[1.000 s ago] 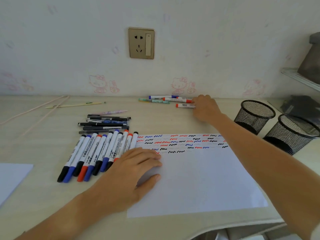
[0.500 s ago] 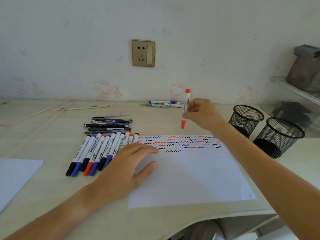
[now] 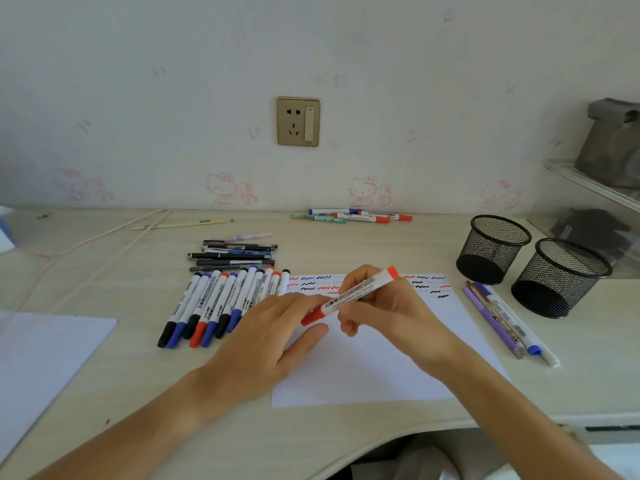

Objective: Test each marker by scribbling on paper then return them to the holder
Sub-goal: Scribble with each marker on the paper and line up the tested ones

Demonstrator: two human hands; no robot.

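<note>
My right hand [image 3: 388, 310] grips a red-capped whiteboard marker [image 3: 356, 293] slanted above the white paper [image 3: 381, 368], which has red, blue and black squiggles along its top edge. The marker's cap points down-left, between the index finger and thumb of my left hand [image 3: 273, 334]. That hand lies on the paper's left edge with its fingers stretched out; no pinch on the cap shows. Two empty black mesh holders [image 3: 491, 251] [image 3: 561, 278] stand at the right.
A row of capped markers [image 3: 221, 303] lies left of the paper, with dark pens [image 3: 235, 254] behind it. More markers [image 3: 360, 216] lie by the wall. Pens [image 3: 502, 317] lie right of the paper. Another sheet [image 3: 41, 355] is at far left.
My right hand picked a red marker from the group by the wall, lifted it, and brought it down over the paper to my left hand. The marker turned from upright to slanted.
</note>
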